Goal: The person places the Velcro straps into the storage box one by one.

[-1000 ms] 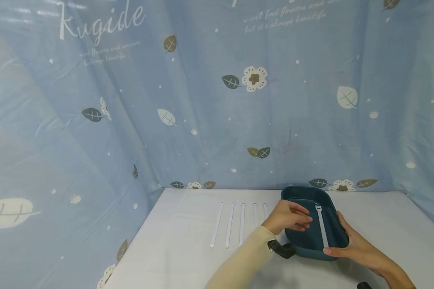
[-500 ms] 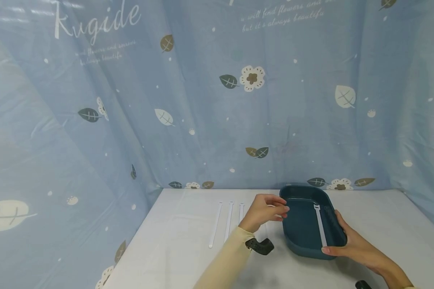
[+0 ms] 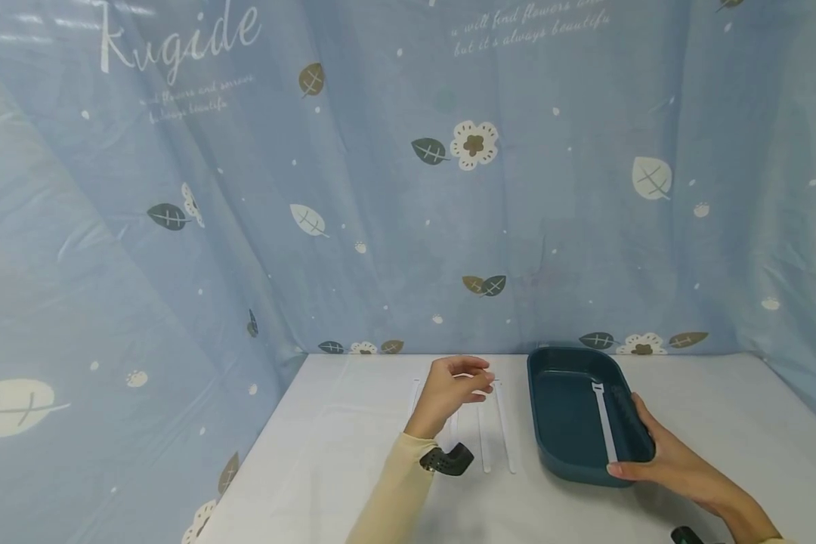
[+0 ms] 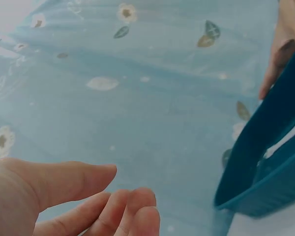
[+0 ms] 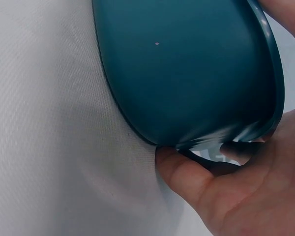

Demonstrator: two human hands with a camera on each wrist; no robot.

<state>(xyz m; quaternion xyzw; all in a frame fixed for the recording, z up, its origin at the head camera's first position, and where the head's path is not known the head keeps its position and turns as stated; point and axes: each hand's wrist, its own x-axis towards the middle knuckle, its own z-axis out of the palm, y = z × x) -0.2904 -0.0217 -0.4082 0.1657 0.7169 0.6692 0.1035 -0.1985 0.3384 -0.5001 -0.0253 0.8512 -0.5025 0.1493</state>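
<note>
My left hand (image 3: 449, 393) is raised over the table with its fingers loosely bent and nothing in them. In the left wrist view, a gap shows between thumb and fingertips. Under and beside it lie several white cable straps (image 3: 506, 434) in a row, partly covered by the hand and forearm. My right hand (image 3: 676, 461) grips the dark teal bin (image 3: 564, 446) at its front right corner, the thumb near the rim and fingers along the outer side. One white strap (image 3: 604, 423) with a slotted head lies inside the bin, its lower end by the thumb.
A white cloth covers the table (image 3: 340, 423). Behind it and on the sides hangs a blue curtain (image 3: 381, 181) printed with leaves and flowers. A dark device (image 3: 449, 459) sits on the left wrist.
My left hand has moved left, from over the bin to above the row of straps, its fingers holding nothing. The right hand keeps its grip on the bin.
</note>
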